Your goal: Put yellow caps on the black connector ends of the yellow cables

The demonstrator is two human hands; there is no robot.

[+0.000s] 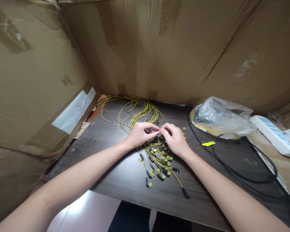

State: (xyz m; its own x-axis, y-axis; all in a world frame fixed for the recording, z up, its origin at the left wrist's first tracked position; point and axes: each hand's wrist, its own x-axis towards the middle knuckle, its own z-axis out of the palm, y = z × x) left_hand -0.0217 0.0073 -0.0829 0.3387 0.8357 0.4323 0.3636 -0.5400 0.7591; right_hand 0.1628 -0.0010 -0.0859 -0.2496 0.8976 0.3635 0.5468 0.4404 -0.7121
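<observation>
A bundle of thin yellow cables [135, 112] lies coiled on the dark wooden table [125, 174], its ends fanned out toward me with black connectors and yellow caps [159, 161]. My left hand [140, 133] and my right hand [175, 138] meet above the connector ends. Both are closed in a pinch, fingertips touching around a small part between them at about the middle. What exactly they pinch is too small to name; it sits among the cable ends.
Cardboard walls [159, 48] enclose the table at the back and left. A clear plastic bag [222, 117] lies at the right, with a black cable loop [244, 177] bearing a yellow tag [208, 143]. A white power strip [273, 133] is at the far right.
</observation>
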